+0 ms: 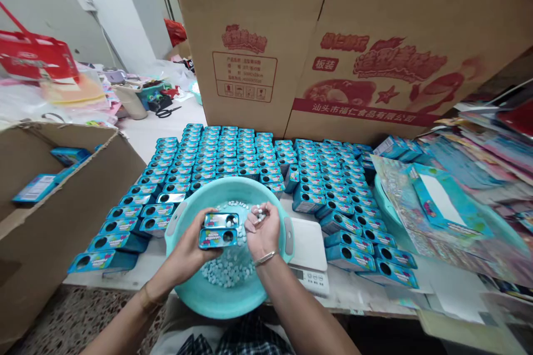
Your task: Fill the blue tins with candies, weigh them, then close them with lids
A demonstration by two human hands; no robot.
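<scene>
My left hand (192, 249) holds two small blue tins (218, 229) side by side, holes facing up, over a teal plastic basin (187, 208). My right hand (261, 230) is cupped around a few small white candies (260, 212), just right of the tins. More white candies (229, 272) lie loose in the bottom of the basin, partly hidden by my hands. The basin rests on my lap against the table edge.
Rows of many identical blue tins (233, 152) cover the white table behind the basin. A white scale (310, 258) sits to the right. Large cardboard boxes (333, 39) stand at the back, an open carton (62, 188) at left, printed sheets and another teal basin (449, 205) at right.
</scene>
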